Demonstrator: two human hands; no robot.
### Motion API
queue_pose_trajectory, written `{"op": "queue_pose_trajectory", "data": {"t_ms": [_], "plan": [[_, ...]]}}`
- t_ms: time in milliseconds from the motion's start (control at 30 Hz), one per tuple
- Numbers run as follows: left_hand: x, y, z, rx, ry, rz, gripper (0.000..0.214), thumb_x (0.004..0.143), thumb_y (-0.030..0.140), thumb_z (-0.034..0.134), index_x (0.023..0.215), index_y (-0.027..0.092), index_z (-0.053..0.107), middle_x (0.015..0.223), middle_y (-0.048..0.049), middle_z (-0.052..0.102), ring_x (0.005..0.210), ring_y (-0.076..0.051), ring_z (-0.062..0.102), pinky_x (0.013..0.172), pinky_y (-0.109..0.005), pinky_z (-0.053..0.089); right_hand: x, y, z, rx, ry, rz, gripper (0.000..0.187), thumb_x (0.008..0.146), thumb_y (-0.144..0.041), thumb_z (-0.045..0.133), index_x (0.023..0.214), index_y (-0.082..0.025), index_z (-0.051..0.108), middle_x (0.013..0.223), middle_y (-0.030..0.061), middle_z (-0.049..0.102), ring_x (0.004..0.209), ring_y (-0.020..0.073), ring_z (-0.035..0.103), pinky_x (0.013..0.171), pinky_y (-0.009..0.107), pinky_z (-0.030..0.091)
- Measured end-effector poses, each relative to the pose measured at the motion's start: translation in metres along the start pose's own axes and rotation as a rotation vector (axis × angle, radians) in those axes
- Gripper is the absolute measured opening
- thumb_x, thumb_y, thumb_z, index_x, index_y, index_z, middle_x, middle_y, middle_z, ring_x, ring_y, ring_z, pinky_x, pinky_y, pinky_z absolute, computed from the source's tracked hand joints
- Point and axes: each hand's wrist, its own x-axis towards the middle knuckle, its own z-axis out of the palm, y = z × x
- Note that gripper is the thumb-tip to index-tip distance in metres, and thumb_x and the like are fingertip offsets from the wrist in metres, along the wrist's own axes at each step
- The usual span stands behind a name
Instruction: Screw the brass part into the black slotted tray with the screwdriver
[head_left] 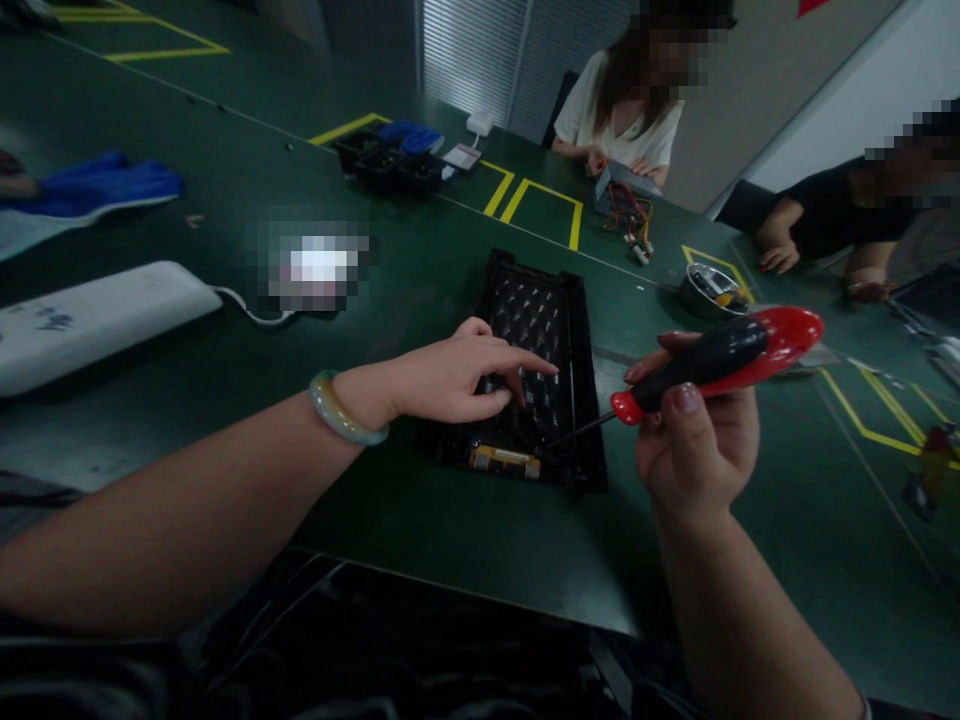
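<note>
My right hand [697, 450] is closed around a screwdriver [712, 365] with a red and black handle. Its thin shaft slants down to the left, and the tip is near the lower end of a black plastic panel [589, 400]. The panel lies on the green table, its middle patterned with rows of small raised or cut shapes. By the tip sits a small orange-yellow circuit board [504, 461] with a white connector. Over the panel's left side, my left hand [465, 375] has its index finger stretched out and the other fingers loosely bent; nothing shows in it.
A white power strip [105, 320] and a blue glove [109, 185] lie at left. Farther back stands a black divided tray [390, 165]. A metal bowl [712, 290] of small parts sits at right. Across the table, one person handles a metal box with wires [626, 195]; another sits farther right.
</note>
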Motion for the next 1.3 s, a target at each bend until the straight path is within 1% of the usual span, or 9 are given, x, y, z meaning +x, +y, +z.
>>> {"op": "queue_pose_trajectory", "data": {"t_ms": [300, 467, 600, 733, 867, 967, 1033, 1167, 1300], "plan": [[-0.001, 0.002, 0.001, -0.026, -0.012, 0.025, 0.061, 0.087, 0.010, 0.054, 0.145, 0.027, 0.048, 0.109, 0.0009, 0.078, 0.105, -0.018, 0.068, 0.104, -0.037, 0.024, -0.003, 0.001, 0.000, -0.021, -0.149, 0.006, 0.028, 0.087, -0.028, 0.070, 0.116, -0.028, 0.067, 0.116, 0.0047, 0.069, 0.085, 0.0161, 0.067, 0.072, 0.032, 0.060], [-0.001, 0.011, 0.004, -0.092, -0.071, 0.066, 0.063, 0.089, 0.011, 0.052, 0.148, 0.028, 0.044, 0.109, 0.0012, 0.079, 0.107, -0.018, 0.069, 0.105, -0.038, 0.023, -0.002, -0.001, 0.000, -0.106, -0.122, -0.070, 0.029, 0.086, -0.026, 0.071, 0.114, -0.031, 0.068, 0.117, 0.0019, 0.068, 0.094, 0.0174, 0.065, 0.081, 0.034, 0.058], [0.000, 0.015, 0.007, -0.079, -0.122, 0.092, 0.066, 0.088, 0.011, 0.054, 0.150, 0.030, 0.042, 0.108, 0.0018, 0.079, 0.107, -0.019, 0.068, 0.106, -0.039, 0.022, 0.000, -0.007, -0.003, -0.165, -0.179, -0.036, 0.060, 0.085, -0.026, 0.071, 0.142, -0.029, 0.052, 0.100, 0.0030, 0.067, 0.082, 0.0167, 0.062, 0.069, 0.031, 0.057], [0.001, 0.017, 0.009, -0.035, -0.152, 0.114, 0.064, 0.088, 0.013, 0.055, 0.149, 0.029, 0.044, 0.105, 0.0017, 0.079, 0.105, -0.020, 0.066, 0.105, -0.040, 0.022, 0.002, -0.008, -0.005, -0.174, -0.233, -0.044, 0.059, 0.087, -0.039, 0.068, 0.142, -0.029, 0.051, 0.093, 0.0024, 0.062, 0.075, 0.0167, 0.059, 0.063, 0.031, 0.056], [0.003, 0.018, 0.008, -0.006, -0.126, 0.111, 0.049, 0.089, 0.017, 0.056, 0.137, 0.028, 0.057, 0.105, 0.0004, 0.078, 0.105, -0.021, 0.064, 0.105, -0.041, 0.024, 0.002, -0.007, -0.006, -0.221, -0.224, -0.015, 0.052, 0.080, -0.048, 0.078, 0.127, -0.030, 0.064, 0.103, 0.0041, 0.060, 0.081, 0.0172, 0.057, 0.061, 0.030, 0.056], [0.002, 0.017, 0.007, 0.069, -0.099, 0.132, 0.027, 0.088, 0.019, 0.058, 0.110, 0.028, 0.072, 0.110, -0.0003, 0.075, 0.111, -0.023, 0.059, 0.103, -0.041, 0.025, 0.002, -0.007, -0.005, -0.210, -0.207, 0.004, 0.060, 0.076, -0.041, 0.084, 0.131, -0.034, 0.062, 0.102, 0.0027, 0.062, 0.076, 0.0161, 0.058, 0.057, 0.028, 0.055], [0.002, 0.015, 0.007, 0.128, -0.096, 0.145, 0.019, 0.090, 0.025, 0.059, 0.099, 0.029, 0.075, 0.114, -0.0012, 0.073, 0.116, -0.026, 0.055, 0.103, -0.042, 0.026, 0.002, -0.007, -0.003, -0.203, -0.164, 0.001, 0.065, 0.075, -0.033, 0.084, 0.135, -0.036, 0.059, 0.112, 0.0029, 0.064, 0.080, 0.0167, 0.062, 0.059, 0.029, 0.058], [0.000, 0.012, 0.008, 0.162, -0.105, 0.145, 0.019, 0.093, 0.032, 0.059, 0.097, 0.031, 0.078, 0.120, -0.0026, 0.070, 0.118, -0.028, 0.051, 0.102, -0.044, 0.027, 0.002, -0.003, 0.000, -0.141, -0.122, -0.021, 0.053, 0.084, -0.028, 0.074, 0.134, -0.035, 0.057, 0.127, 0.0036, 0.064, 0.086, 0.0173, 0.067, 0.064, 0.031, 0.060], [0.001, 0.012, 0.008, 0.137, -0.125, 0.150, 0.020, 0.092, 0.032, 0.059, 0.100, 0.033, 0.078, 0.115, -0.0021, 0.072, 0.112, -0.026, 0.055, 0.100, -0.042, 0.028, 0.002, 0.001, -0.003, -0.154, -0.122, -0.065, 0.042, 0.086, -0.036, 0.070, 0.127, -0.033, 0.061, 0.141, 0.0026, 0.056, 0.089, 0.0174, 0.065, 0.064, 0.030, 0.058]]}}
